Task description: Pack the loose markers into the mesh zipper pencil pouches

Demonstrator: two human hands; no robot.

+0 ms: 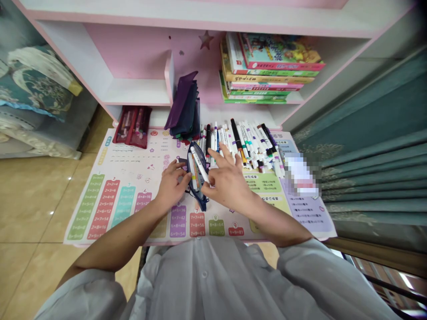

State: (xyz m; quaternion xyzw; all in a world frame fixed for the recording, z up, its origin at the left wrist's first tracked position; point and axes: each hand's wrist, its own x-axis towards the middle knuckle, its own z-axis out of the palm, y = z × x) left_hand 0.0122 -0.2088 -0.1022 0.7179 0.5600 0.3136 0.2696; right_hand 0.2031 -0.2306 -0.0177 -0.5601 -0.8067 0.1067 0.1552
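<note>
A dark blue zip pencil pouch point(203, 203) lies open on the desk in front of me, with markers inside it. My left hand point(173, 182) grips the pouch's left edge, its thumb by the opening. Between the thumb and index finger of my right hand point(230, 180) is a white marker point(199, 164), slanting over the pouch's opening; my other fingers are spread. Beyond my right hand lies a loose pile of white-barrelled markers point(251, 142) with various cap colours, and a few black ones among them.
A red mesh pouch point(133, 126) with pens lies at the back left. Dark folded pouches point(185, 109) stand against the shelf divider. Stacked books point(267, 75) fill the shelf's right side. A blurred-out pale object point(301, 174) is near the right edge. A times-table mat point(130, 155) covers the desk.
</note>
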